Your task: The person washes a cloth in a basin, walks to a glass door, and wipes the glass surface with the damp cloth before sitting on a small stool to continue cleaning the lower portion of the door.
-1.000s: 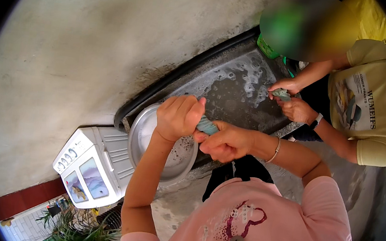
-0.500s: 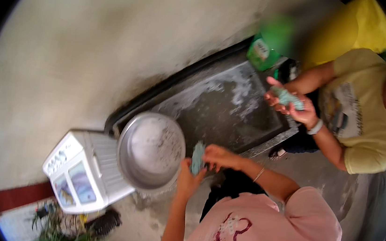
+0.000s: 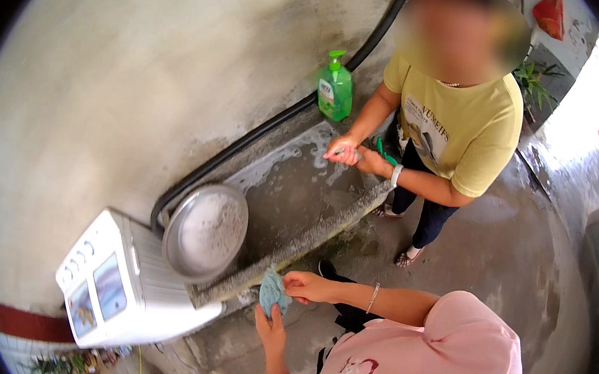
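A crumpled pale blue-green cloth [image 3: 274, 292] hangs between my two hands, just outside the near rim of a concrete trough [image 3: 301, 242]. My left hand [image 3: 271, 329] grips its lower part between thumb and fingers. From the other side my right hand [image 3: 309, 287], with a bracelet on its wrist, pinches the cloth's edge; some fingertips are hidden. To the left, a round metal basin [image 3: 206, 232] with whitish suds rests tilted at the trough's end. Across the trough, a co-worker's hands [image 3: 354, 156] are clenched together over something mostly covered by the fingers.
A green pump bottle [image 3: 335, 92] stands on the far ledge, beside a black hose [image 3: 277, 122] along the wall. At the left is a white washing machine [image 3: 128, 286]. The co-worker in a yellow shirt [image 3: 459, 131] stands on the wet concrete floor [image 3: 482, 257] beyond the trough.
My view has swung, so the trough and co-worker appear shifted left. The cloth in my hands looks more spread. The co-worker's hands have closed over the pale green cloth that lay visible in them.
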Motion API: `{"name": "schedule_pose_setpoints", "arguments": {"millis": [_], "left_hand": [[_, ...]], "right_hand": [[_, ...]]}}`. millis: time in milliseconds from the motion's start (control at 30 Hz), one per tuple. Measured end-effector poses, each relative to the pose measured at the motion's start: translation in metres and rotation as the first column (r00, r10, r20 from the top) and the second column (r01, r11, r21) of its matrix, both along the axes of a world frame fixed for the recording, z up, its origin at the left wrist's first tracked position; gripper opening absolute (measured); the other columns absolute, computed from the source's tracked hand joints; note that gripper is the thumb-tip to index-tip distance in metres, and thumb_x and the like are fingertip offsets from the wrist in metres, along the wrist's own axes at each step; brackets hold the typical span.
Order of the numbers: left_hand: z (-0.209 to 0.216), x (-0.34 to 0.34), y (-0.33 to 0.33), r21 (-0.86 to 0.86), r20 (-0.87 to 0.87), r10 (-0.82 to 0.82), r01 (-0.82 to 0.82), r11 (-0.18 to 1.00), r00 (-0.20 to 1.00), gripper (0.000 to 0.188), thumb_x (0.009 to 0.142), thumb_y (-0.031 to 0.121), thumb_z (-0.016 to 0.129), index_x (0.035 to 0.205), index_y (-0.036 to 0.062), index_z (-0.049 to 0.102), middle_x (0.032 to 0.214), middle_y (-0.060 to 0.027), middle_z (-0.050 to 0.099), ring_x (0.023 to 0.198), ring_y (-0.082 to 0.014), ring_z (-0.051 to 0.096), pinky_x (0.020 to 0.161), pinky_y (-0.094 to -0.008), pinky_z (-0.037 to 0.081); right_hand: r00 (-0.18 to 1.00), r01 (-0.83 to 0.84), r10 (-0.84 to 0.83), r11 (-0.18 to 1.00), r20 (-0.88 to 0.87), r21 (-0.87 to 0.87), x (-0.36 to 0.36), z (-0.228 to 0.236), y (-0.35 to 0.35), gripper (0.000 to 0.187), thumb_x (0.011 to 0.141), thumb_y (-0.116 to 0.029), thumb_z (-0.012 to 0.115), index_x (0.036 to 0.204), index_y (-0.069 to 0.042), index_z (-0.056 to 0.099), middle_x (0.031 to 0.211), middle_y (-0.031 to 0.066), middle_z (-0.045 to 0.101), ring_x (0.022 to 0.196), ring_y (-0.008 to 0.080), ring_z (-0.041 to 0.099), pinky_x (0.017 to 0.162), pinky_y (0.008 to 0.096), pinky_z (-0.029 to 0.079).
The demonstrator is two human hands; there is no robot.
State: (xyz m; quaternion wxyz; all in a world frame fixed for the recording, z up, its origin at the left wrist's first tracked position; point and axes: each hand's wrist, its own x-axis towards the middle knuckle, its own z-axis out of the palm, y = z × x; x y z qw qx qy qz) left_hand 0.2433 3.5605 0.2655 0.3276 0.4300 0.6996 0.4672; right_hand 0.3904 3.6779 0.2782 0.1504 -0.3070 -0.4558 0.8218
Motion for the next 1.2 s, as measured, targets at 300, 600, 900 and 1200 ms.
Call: {"name": "schedule_pose_setpoints", "arguments": {"millis": [300,600,900,1200], "left_hand": [[0.011,0.076,-0.151,-0.070,0.727,0.444,-0.586,0.807,0.524,0.032,0.091,0.016,0.048,0.120,0.0026,0.047,0.114,-0.0084,0.054,0.103,-0.0193,0.052,0.091,-0.0323,0.039],[0.023,0.105,-0.214,-0.045,0.436,0.737,-0.805,0.592,0.517,0.037,0.094,0.025,0.046,0.120,-0.0002,0.045,0.118,-0.0107,0.049,0.107,-0.0198,0.047,0.092,-0.0326,0.036],[0.055,0.176,-0.207,0.033,0.588,0.617,-0.778,0.628,0.523,0.048,0.086,0.031,0.056,0.120,-0.0007,0.042,0.118,-0.0128,0.049,0.109,-0.0218,0.047,0.093,-0.0356,0.035],[0.064,0.185,-0.228,-0.066,0.460,0.764,-0.840,0.538,0.453,0.035,0.077,0.007,0.061,0.108,-0.0025,0.048,0.100,-0.0089,0.055,0.089,-0.0167,0.054,0.079,-0.0286,0.043]], "right_hand": [[0.985,-0.171,0.154,0.941,0.081,0.291,0.041,-0.008,-0.125,0.015,0.087,-0.015,0.052,0.095,-0.002,0.051,0.081,0.0050,0.059,0.068,0.0125,0.056,0.061,0.0261,0.046],[0.893,-0.392,0.428,0.891,-0.139,0.228,0.012,0.007,-0.142,0.017,0.094,-0.016,0.043,0.103,-0.002,0.046,0.092,0.0032,0.053,0.085,0.0106,0.055,0.072,0.0264,0.044],[0.807,-0.376,0.568,0.703,-0.159,0.604,0.023,0.030,-0.185,0.017,0.094,-0.023,0.039,0.102,-0.008,0.045,0.084,0.0092,0.056,0.075,0.0233,0.056,0.066,0.0347,0.043],[0.851,-0.341,0.526,0.528,0.016,0.778,0.047,0.049,-0.214,0.016,0.095,-0.025,0.037,0.101,-0.011,0.041,0.074,0.0121,0.057,0.065,0.0332,0.056,0.055,0.0430,0.041]]}}
